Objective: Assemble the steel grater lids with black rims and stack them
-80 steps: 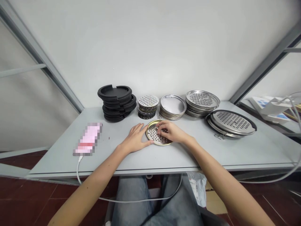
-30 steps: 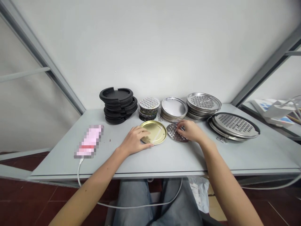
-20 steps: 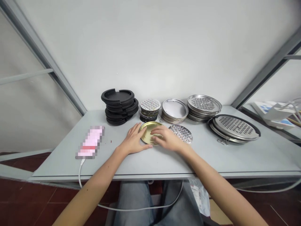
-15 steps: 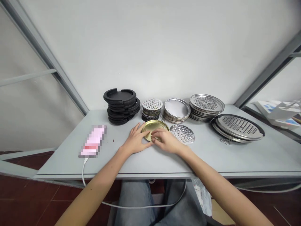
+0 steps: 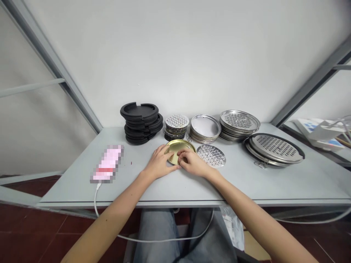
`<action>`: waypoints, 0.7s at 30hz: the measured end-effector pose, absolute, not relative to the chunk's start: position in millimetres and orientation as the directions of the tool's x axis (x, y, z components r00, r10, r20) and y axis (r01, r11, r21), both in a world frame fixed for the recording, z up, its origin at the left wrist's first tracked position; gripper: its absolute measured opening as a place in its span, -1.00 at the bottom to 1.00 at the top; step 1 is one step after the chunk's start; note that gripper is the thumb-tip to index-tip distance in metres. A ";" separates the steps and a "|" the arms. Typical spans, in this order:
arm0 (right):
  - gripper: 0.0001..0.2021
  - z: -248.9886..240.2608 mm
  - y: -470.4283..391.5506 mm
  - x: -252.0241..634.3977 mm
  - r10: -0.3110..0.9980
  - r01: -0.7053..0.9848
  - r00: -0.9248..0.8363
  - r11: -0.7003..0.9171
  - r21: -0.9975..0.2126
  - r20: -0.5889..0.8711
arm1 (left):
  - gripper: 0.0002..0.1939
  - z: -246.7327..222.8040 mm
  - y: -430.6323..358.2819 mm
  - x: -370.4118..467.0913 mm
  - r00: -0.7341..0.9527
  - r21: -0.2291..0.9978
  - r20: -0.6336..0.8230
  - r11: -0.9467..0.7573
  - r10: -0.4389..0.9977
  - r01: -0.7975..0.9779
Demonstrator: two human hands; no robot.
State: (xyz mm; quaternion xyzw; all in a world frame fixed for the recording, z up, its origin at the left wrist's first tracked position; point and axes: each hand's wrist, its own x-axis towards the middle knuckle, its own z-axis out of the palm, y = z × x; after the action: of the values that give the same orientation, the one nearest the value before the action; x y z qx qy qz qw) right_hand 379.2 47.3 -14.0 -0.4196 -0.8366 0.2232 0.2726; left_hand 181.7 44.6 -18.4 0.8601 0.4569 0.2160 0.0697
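Note:
A shallow round gold-coloured metal lid (image 5: 174,147) lies on the table before me, its inner side up. My left hand (image 5: 159,162) holds its left rim, fingers along the far left edge and thumb at the near edge. Over the lid's right part, my right hand (image 5: 192,162) has its fingers curled together in a pinch, tips down at the lid's surface. What is between those fingertips, if anything, is too small to tell. A loose round grater plate (image 5: 211,156) with raised holes lies just right of the lid.
Along the wall stand stacks of black rings (image 5: 141,124), small grater discs (image 5: 177,124), silver lids (image 5: 205,126) and larger grater plates (image 5: 239,122). Black-rimmed grater plates (image 5: 276,148) lie at right. A blurred-out phone (image 5: 107,164) with a white cable (image 5: 95,199) is at left.
My right fingers have curled in more tightly over the lid and shifted slightly. My left hand stays at the rim. The whole view has shifted a little.

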 end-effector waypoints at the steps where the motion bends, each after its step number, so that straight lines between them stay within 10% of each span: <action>1: -0.88 -14.7 47.3 379.5 0.823 0.583 -0.500 0.550 -0.598 0.270 | -0.46 -18.2 44.6 182.0 0.489 0.316 0.310 -0.573 0.816 0.756; 21: -0.86 -22.6 46.2 378.6 0.792 0.623 -0.521 0.608 -0.492 0.319 | -0.58 -17.4 44.6 184.3 0.463 0.288 0.319 -0.550 0.827 0.784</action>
State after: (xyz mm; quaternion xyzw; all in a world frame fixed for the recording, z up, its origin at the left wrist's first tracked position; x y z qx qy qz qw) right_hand 378.6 46.2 -22.6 -0.4125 -0.8572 0.1605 0.2631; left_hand 184.3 44.6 -17.4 0.8538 0.4717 0.2144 0.0500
